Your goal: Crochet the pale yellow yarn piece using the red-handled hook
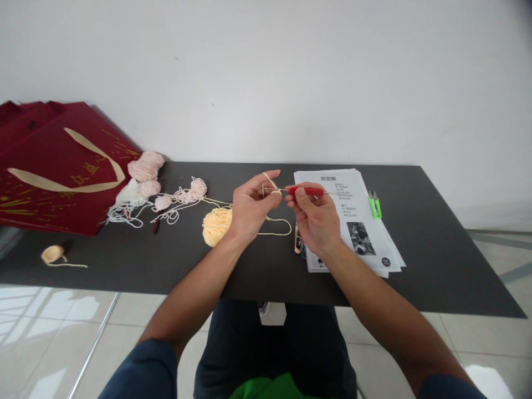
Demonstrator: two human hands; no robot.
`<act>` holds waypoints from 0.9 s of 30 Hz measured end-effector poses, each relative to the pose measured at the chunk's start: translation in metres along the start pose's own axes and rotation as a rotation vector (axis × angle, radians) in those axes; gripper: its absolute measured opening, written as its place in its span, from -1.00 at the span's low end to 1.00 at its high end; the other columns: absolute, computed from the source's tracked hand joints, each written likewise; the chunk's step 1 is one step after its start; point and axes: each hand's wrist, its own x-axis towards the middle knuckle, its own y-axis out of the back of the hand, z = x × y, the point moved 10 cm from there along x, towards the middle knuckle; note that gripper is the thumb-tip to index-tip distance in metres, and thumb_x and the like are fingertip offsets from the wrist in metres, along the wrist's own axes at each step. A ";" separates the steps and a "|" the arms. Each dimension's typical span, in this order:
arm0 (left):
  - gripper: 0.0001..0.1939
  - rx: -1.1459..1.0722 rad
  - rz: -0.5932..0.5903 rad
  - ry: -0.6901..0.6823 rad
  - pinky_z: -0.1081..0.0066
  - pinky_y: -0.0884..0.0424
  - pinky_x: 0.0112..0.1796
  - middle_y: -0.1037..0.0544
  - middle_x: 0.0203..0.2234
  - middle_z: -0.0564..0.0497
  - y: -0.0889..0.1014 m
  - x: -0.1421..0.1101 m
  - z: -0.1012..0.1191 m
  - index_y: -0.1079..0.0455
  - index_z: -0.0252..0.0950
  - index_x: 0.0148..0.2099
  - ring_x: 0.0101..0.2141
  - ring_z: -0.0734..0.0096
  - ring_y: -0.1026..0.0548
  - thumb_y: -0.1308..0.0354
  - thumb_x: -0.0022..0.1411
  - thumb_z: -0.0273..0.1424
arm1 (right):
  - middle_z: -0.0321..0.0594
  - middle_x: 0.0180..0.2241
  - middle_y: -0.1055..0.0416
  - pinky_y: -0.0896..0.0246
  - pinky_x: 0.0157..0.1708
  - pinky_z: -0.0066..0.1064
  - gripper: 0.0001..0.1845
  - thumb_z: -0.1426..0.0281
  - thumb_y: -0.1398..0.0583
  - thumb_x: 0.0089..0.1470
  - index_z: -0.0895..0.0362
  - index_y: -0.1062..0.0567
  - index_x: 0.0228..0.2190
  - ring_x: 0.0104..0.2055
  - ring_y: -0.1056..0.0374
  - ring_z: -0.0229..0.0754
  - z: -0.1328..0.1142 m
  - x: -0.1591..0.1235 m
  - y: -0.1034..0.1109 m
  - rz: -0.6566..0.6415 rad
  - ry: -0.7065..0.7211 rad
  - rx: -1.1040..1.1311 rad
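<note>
My right hand [316,216] grips a crochet hook [306,192] by its red handle, its thin metal shaft pointing left. Pale yellow yarn [271,180] is looped over the raised fingers of my left hand [252,208]. The thumb and a finger of that hand pinch the yarn close to the hook's tip; any small stitches there are too fine to make out. From my left hand a loose strand curves out over the dark table [266,271]. Partly behind my left wrist lies a yellow yarn ball [216,226].
Printed sheets [353,221] lie under my right hand, with green thread snips [374,205] on their right edge. At the left are pink yarn balls [146,166], tangled white yarn [131,209], a small cream crocheted piece [53,254] and a dark red gift bag [62,172]. A white wall stands behind.
</note>
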 end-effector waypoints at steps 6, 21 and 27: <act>-0.55 0.013 0.034 -0.034 0.51 -0.33 -0.41 -0.51 -0.48 0.16 0.003 0.000 0.003 -0.64 -0.22 -0.01 -0.50 0.63 -0.38 -0.40 -0.01 -0.56 | -0.36 -0.32 -0.67 -0.46 -0.37 -0.57 -0.79 0.34 -0.51 0.01 0.02 -0.61 -0.34 -0.38 -0.52 -0.38 -0.015 -0.001 0.004 0.013 0.131 -0.018; -0.49 0.035 0.066 -0.089 0.49 -0.33 -0.43 -0.51 -0.47 0.16 0.007 -0.001 0.009 -0.59 -0.20 0.06 -0.49 0.60 -0.39 -0.39 0.01 -0.55 | -0.33 -0.27 -0.63 -0.43 -0.39 -0.40 -0.80 0.32 -0.45 0.11 -0.01 -0.53 -0.29 -0.39 -0.49 -0.31 -0.036 -0.006 0.011 0.018 0.389 -0.239; -0.48 0.045 0.106 -0.087 0.49 -0.34 -0.44 -0.53 -0.48 0.17 0.008 -0.003 0.010 -0.58 -0.22 0.05 -0.50 0.60 -0.41 -0.40 -0.02 -0.56 | -0.34 -0.25 -0.62 -0.47 -0.39 -0.39 -0.83 0.32 -0.42 0.15 -0.01 -0.54 -0.27 -0.40 -0.51 -0.30 -0.038 -0.008 0.010 0.001 0.450 -0.302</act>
